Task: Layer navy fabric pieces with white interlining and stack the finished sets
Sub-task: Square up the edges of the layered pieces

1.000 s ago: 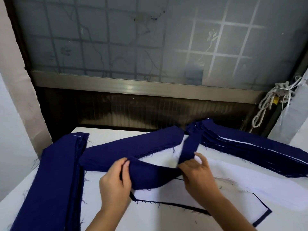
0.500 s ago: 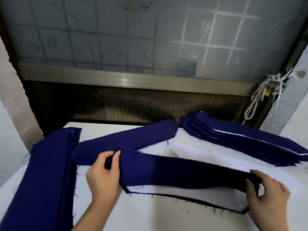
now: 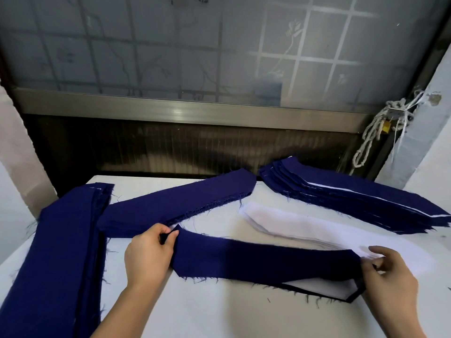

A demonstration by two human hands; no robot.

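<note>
A second ago the strip (image 3: 263, 262) hung bunched between hands held close. Now it is drawn out flat, the left hand (image 3: 148, 254) pinching one end between thumb and fingers and the right hand (image 3: 388, 272) pinching the other. It has come down over the interlining (image 3: 322, 286), which shows white only below the right-hand grip, with a navy edge under it. This set looks nearly layered; squaring the ends seems to be what remains before it joins the stack (image 3: 353, 198), which lies beyond the right hand. Loose white pieces (image 3: 305, 225) lie just past the strip, and navy piles lie beyond (image 3: 175, 203) and outside (image 3: 66, 252) the left hand. The table (image 3: 219, 313) is white, beneath a frosted window (image 3: 195, 57); a rope (image 3: 380, 132) hangs at the right.
</note>
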